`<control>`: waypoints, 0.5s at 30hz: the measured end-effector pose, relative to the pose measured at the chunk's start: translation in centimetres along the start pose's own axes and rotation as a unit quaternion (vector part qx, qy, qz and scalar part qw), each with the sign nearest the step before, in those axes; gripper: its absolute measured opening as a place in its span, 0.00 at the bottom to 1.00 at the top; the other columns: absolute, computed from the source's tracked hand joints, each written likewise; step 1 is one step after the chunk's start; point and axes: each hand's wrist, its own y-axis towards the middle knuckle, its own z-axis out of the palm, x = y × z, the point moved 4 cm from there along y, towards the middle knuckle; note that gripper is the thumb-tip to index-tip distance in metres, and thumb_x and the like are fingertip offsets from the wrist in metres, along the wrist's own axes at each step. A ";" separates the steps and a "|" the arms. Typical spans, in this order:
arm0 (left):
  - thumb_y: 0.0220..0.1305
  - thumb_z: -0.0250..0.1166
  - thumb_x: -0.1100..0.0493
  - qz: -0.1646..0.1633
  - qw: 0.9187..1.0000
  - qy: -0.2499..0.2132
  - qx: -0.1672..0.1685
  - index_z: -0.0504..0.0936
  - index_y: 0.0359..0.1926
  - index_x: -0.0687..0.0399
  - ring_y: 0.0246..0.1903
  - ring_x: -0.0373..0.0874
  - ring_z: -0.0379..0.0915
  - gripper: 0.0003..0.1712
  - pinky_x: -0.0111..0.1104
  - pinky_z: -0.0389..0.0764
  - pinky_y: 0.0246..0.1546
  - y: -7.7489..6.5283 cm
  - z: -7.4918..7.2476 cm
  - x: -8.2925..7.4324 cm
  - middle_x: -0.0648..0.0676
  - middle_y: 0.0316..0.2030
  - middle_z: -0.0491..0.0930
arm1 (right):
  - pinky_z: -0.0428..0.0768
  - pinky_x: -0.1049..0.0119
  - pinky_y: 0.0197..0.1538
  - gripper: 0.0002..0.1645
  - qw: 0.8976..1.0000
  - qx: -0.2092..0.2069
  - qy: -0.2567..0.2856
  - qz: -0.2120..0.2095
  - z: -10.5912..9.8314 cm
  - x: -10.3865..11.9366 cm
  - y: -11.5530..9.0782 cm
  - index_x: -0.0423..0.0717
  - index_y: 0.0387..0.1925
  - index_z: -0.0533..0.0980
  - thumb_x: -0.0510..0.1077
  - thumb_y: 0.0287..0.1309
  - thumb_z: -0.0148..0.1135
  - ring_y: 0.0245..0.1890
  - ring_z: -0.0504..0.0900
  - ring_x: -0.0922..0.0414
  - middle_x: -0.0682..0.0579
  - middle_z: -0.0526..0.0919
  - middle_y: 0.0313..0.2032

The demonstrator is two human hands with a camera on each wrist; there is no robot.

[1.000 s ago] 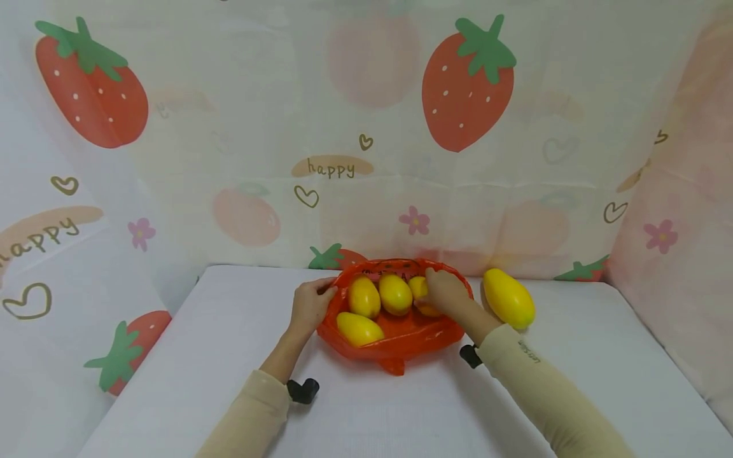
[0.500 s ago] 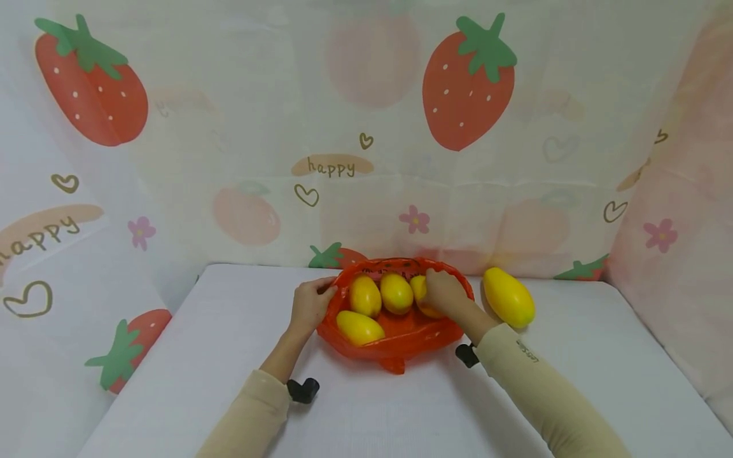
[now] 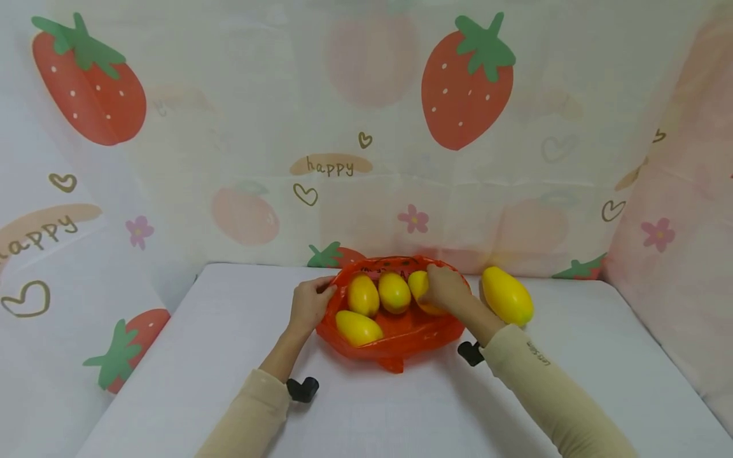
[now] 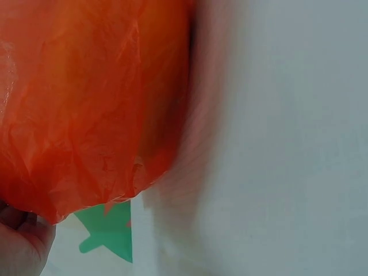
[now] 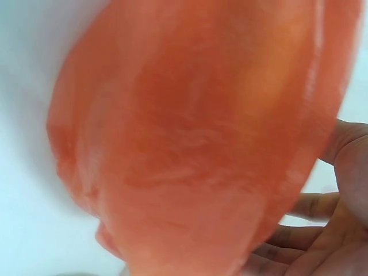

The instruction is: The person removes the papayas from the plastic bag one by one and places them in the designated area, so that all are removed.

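A red plastic bag [image 3: 395,348] stands with its mouth spread wide, several yellow mangoes inside. Two mangoes [image 3: 363,296] lie toward the back and another mango [image 3: 359,328] is at the front left. My left hand [image 3: 309,306] pinches the bag's left rim between thumb and fingers; the left wrist view has that hand [image 4: 24,247] at the rim's lower corner. Inside the bag's right side, my right hand [image 3: 449,291] holds a mango [image 3: 419,284], partly hidden by the fingers. In the right wrist view the red plastic [image 5: 190,132] covers part of the hand [image 5: 339,230].
One more mango [image 3: 507,296] lies on the white table [image 3: 572,356], right of the bag and beyond the right forearm. A strawberry-printed cloth [image 3: 487,191] hangs behind the table and along both sides. Black wrist-worn pieces [image 3: 302,389] show at both sleeves.
Both hands stay at the bag, the left on the rim and the right on the mango. The right forearm and the head view have shifted only slightly.
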 end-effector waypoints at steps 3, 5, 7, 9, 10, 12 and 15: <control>0.68 0.61 0.61 0.000 1.000 0.000 0.000 0.82 0.54 0.63 0.48 0.54 0.81 0.17 0.43 0.83 0.51 0.0 0.0 0.0 0.62 0.49 0.84 | 0.81 0.52 0.54 0.34 1.000 -0.001 0.020 -0.001 -0.4 0.0 -0.2 0.36 0.55 0.71 0.48 0.50 0.73 0.42 0.76 0.47 0.42 0.80 0.45; 0.68 0.61 0.61 0.000 1.000 0.000 0.000 0.82 0.54 0.63 0.48 0.54 0.81 0.17 0.43 0.83 0.51 0.0 0.0 0.1 0.62 0.49 0.84 | 0.82 0.54 0.53 0.33 0.999 0.004 0.039 0.000 -0.5 -0.1 -0.2 0.37 0.55 0.71 0.47 0.50 0.72 0.41 0.76 0.48 0.43 0.80 0.44; 0.68 0.61 0.61 -0.001 1.000 -0.002 -0.001 0.82 0.54 0.63 0.48 0.54 0.81 0.17 0.43 0.83 0.51 0.0 0.0 0.1 0.62 0.49 0.84 | 0.82 0.55 0.53 0.34 0.998 0.012 0.063 0.007 -0.7 -0.2 -0.3 0.37 0.56 0.71 0.47 0.51 0.72 0.41 0.76 0.48 0.43 0.80 0.44; 0.68 0.61 0.61 -0.002 1.000 -0.002 -0.001 0.82 0.54 0.63 0.48 0.54 0.81 0.17 0.43 0.83 0.52 0.0 0.1 0.1 0.62 0.49 0.84 | 0.82 0.55 0.53 0.35 0.997 0.017 0.076 0.013 -0.9 -0.4 -0.3 0.37 0.58 0.70 0.47 0.51 0.72 0.42 0.76 0.48 0.43 0.80 0.45; 0.68 0.61 0.61 -0.002 1.000 -0.003 -0.002 0.82 0.54 0.63 0.48 0.54 0.81 0.17 0.43 0.83 0.52 0.0 0.1 0.1 0.62 0.49 0.84 | 0.82 0.54 0.54 0.37 0.996 0.019 0.080 0.016 -1.1 -0.4 -0.3 0.37 0.59 0.70 0.48 0.51 0.73 0.42 0.77 0.48 0.42 0.80 0.47; 0.68 0.61 0.61 -0.003 1.000 -0.004 -0.002 0.82 0.54 0.63 0.48 0.54 0.81 0.17 0.43 0.83 0.51 -0.1 0.1 0.0 0.62 0.49 0.84 | 0.81 0.52 0.56 0.38 0.996 0.019 0.090 0.017 -1.5 -0.5 -0.4 0.37 0.61 0.68 0.48 0.52 0.73 0.44 0.76 0.47 0.41 0.79 0.49; 0.68 0.61 0.61 -0.005 1.000 -0.005 -0.002 0.82 0.55 0.62 0.48 0.54 0.81 0.17 0.43 0.83 0.52 -0.1 0.1 0.0 0.61 0.49 0.84 | 0.81 0.50 0.57 0.40 0.994 0.014 0.104 0.011 -2.0 -0.6 -0.6 0.38 0.62 0.66 0.48 0.52 0.72 0.46 0.76 0.46 0.40 0.78 0.52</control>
